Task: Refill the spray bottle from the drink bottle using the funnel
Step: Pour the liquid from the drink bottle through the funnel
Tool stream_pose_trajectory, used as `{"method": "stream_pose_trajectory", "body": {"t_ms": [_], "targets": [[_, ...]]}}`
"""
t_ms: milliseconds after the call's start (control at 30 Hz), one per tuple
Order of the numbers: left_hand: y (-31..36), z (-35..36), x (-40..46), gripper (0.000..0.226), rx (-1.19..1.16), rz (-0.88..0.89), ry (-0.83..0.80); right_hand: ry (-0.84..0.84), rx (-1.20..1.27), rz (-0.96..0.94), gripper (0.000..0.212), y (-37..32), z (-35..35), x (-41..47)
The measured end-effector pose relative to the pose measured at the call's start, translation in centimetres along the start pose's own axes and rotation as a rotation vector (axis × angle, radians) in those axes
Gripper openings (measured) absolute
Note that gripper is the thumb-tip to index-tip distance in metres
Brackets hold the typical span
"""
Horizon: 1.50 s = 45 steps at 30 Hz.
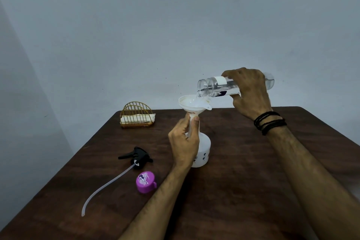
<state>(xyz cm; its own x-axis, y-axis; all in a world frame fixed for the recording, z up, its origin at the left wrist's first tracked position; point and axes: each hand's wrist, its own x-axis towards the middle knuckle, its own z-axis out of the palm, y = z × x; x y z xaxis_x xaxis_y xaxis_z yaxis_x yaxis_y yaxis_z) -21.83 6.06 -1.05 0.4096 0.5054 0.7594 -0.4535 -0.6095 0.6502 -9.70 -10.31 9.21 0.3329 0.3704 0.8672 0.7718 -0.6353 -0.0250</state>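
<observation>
Drink bottle (216, 87) lies nearly level in your right hand (249, 91), mouth over the funnel (192, 103) your left hand (185, 142) pinches.

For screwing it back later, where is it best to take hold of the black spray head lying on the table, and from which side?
Probably grip the black spray head around its round collar, from above. It lies on its side on the table; the trigger sticks out left and the thin dip tube trails toward the front edge.
</observation>
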Motion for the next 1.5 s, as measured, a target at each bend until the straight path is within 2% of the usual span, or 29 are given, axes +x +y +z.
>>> {"method": "stream_pose_trajectory", "body": {"t_ms": [1500], "targets": [[0.34,0.04,-0.06,0.018,0.005,-0.030,-0.001,0.018,-0.058,0.008,0.072,0.61,-0.62,0.01]]}}
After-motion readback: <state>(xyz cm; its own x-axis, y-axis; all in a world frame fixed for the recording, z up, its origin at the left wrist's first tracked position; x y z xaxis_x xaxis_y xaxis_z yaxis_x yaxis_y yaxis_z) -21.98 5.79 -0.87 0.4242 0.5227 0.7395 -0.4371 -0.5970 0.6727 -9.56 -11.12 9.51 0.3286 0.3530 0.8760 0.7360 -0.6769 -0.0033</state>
